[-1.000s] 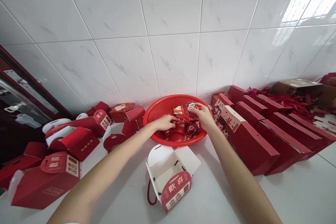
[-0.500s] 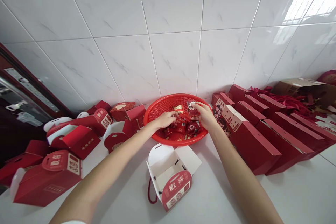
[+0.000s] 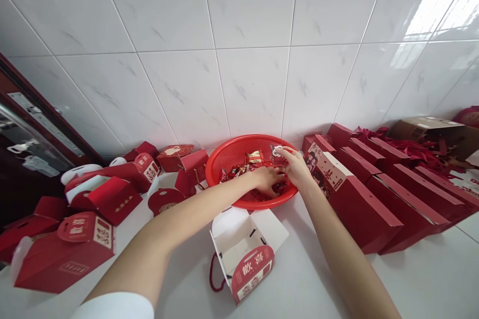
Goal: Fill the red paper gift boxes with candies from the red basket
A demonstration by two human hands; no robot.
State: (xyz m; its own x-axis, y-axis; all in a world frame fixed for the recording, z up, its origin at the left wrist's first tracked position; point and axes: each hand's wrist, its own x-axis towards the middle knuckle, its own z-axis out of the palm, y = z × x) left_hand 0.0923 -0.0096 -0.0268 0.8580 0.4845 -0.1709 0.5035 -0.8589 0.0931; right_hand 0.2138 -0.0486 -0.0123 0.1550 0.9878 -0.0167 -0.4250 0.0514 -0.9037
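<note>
A red plastic basket (image 3: pixel 220 152) with a mesh side holds several wrapped candies (image 3: pixel 239 171), mostly red, with a gold-wrapped piece (image 3: pixel 255 156) near its back. My left hand (image 3: pixel 268 180) is inside the basket, fingers spread over the candies, their tips partly hidden. Over the basket's right side, my right hand (image 3: pixel 296 165) pinches a small candy packet (image 3: pixel 277 152) with white and dark print. In front of the basket stands an open red and white gift box (image 3: pixel 243 256), its white inside facing up and a dark red cord loop at its left.
Several red gift boxes (image 3: pixel 71 254) stand at the left. Tall red boxes (image 3: pixel 366 209) are lined up in rows at the right, with red ribbons (image 3: pixel 402 142) and a cardboard carton (image 3: pixel 430 127) behind. A white tiled wall (image 3: pixel 250 89) closes off the back.
My left hand has moved right across the basket, toward my right hand, uncovering candies on the left side. My right hand stays at the basket's right side with the packet.
</note>
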